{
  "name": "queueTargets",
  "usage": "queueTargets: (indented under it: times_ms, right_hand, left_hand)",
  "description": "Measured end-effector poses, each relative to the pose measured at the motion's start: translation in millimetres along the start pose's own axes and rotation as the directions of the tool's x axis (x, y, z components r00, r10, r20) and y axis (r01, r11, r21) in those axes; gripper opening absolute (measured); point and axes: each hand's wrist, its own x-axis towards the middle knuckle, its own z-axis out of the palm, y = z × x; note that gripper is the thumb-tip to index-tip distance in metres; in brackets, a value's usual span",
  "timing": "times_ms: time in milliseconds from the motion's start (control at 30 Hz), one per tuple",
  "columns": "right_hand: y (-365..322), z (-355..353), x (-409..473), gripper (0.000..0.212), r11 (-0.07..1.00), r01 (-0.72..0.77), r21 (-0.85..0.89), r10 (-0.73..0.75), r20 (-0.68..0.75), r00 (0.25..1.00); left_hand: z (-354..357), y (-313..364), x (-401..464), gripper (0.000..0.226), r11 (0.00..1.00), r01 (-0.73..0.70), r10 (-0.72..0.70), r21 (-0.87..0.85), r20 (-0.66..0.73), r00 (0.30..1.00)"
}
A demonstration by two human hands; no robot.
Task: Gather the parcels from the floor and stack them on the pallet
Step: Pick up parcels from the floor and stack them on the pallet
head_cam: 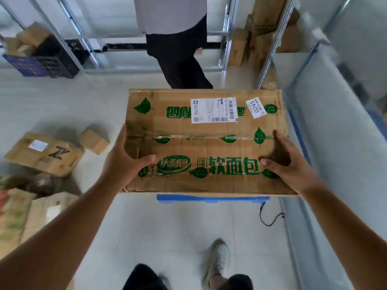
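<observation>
Down at the bottom edge of the frame I see my own legs in dark trousers and one pale shoe (217,261) planted on the light tiled floor (167,227). Both bare forearms reach up from the lower corners toward the middle. Between the hands I carry a large cardboard parcel (206,143), brown with green leaf prints and green lettering, taped along its centre seam. My left hand (125,162) grips its left end, thumb laid across the top face and fingers wrapped down the side; my right hand (291,164) grips the right end the same way, thumb on top. A white shipping label (214,110) and a smaller white sticker (256,108) reading 0245 sit on the far half of the top face.

Just under the near edge of the parcel a strip of blue pallet (211,198) shows, and a black cable (269,216) lies on the floor to its right — whether the parcel touches the pallet I cannot tell.

At centre left, two more parcels lie on the floor: a flat brown box (45,153) with a white label and a small box (94,140) beside it. More cartons (27,216) crowd the lower left edge.

Beyond the held parcel, at top centre, another person (176,38) stands in a pale top and dark trousers. Metal shelving (272,42) with cardboard boxes fills the upper right, and dark crates (52,59) sit in the upper left.
</observation>
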Motion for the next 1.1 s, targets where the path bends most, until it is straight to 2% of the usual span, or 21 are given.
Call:
queueTargets:
  times_ms: [200, 367, 500, 567, 667, 700, 900, 1100]
  right_hand:
    - [57, 69, 74, 0.096, 0.996, -0.067, -0.055, 0.068, 0.018, 0.998]
    - [141, 145, 125, 0.096, 0.987, -0.145, -0.071, 0.146, 0.007, 0.989]
    - [204, 206, 157, 0.095, 0.978, -0.201, -0.045, 0.202, 0.001, 0.979]
    - [235, 231, 172, 0.102, 0.974, -0.223, -0.040, 0.224, 0.025, 0.974]
    - [277, 260, 196, 0.130, 0.965, -0.261, -0.022, 0.262, 0.080, 0.962]
    - [292, 267, 205, 0.132, 0.962, -0.274, -0.002, 0.273, 0.103, 0.956]
    - [344, 311, 241, 0.109, 0.962, -0.270, 0.037, 0.259, 0.183, 0.948]
    - [370, 339, 257, 0.103, 0.961, -0.270, 0.051, 0.258, 0.176, 0.950]
  left_hand:
    - [57, -81, 76, 0.123, 0.999, 0.050, -0.050, -0.003, 0.028, 0.998]
    - [125, -169, 140, 0.115, 0.999, 0.049, -0.049, 0.006, 0.085, 0.995]
    - [184, -242, 180, 0.119, 0.999, 0.053, -0.053, 0.005, 0.130, 0.990]
    - [213, -278, 194, 0.119, 0.997, 0.073, -0.073, 0.005, 0.151, 0.986]
    - [251, -327, 208, 0.116, 0.997, 0.083, -0.080, -0.006, 0.177, 0.981]
    - [262, -341, 210, 0.113, 0.996, 0.085, -0.082, -0.008, 0.183, 0.980]
    - [311, -408, 214, 0.115, 0.991, 0.131, -0.128, -0.006, 0.155, 0.980]
    - [327, -436, 223, 0.118, 0.987, 0.157, -0.152, -0.016, 0.169, 0.974]
